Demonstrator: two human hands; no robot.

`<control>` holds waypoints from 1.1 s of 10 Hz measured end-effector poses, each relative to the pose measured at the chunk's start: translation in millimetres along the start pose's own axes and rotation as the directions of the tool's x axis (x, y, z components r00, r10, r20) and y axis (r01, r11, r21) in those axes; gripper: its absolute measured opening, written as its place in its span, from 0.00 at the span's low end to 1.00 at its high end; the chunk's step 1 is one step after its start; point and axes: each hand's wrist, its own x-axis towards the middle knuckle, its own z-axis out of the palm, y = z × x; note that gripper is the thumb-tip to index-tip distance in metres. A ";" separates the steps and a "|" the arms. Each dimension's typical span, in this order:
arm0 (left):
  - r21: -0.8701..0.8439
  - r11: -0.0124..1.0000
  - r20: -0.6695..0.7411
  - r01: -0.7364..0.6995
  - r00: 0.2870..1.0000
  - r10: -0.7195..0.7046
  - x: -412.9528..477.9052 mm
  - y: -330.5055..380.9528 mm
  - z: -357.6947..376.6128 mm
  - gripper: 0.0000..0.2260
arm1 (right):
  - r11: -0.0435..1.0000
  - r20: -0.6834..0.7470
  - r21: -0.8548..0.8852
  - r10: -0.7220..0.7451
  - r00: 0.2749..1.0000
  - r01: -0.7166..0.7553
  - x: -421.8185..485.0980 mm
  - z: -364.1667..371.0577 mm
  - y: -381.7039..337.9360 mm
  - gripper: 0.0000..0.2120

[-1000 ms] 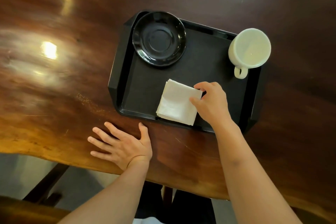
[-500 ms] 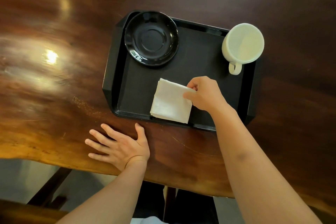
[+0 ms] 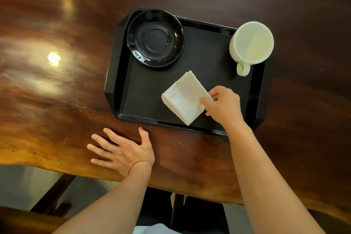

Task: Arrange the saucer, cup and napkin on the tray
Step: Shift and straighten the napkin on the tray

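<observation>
A black tray (image 3: 209, 59) lies on the dark wooden table. A black saucer (image 3: 154, 38) sits in its far left corner. A white cup (image 3: 251, 42) stands in the far right corner, handle toward me. A folded white napkin (image 3: 185, 97) lies near the tray's front edge, turned like a diamond. My right hand (image 3: 222, 104) pinches the napkin's right corner between thumb and fingers. My left hand (image 3: 123, 152) rests flat on the table just in front of the tray, fingers spread, holding nothing.
The wooden table (image 3: 57, 81) has a wavy front edge close to me, with glossy light reflections on the left. A dark chair or table frame (image 3: 55, 195) shows below the edge.
My right hand has turned the napkin clockwise from roughly square to a diamond and shifted it slightly toward the tray's middle. The left hand has stayed put.
</observation>
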 end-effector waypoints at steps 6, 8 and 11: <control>0.000 1.000 0.003 0.005 1.000 -0.005 -0.2 -0.8 0.4 0.44 | 0.985 -0.065 0.120 0.132 0.989 -0.123 -4.7 -2.4 14.5 0.09; -0.003 1.000 0.008 0.004 1.000 -0.004 -0.6 -0.6 -0.4 0.44 | 0.993 -0.041 0.080 0.095 0.995 -0.091 -3.5 -4.8 16.6 0.11; -0.001 1.000 0.014 0.006 1.000 -0.006 -0.8 0.2 -1.5 0.44 | 0.997 0.058 0.046 0.067 0.996 -0.070 -0.1 -14.0 15.1 0.10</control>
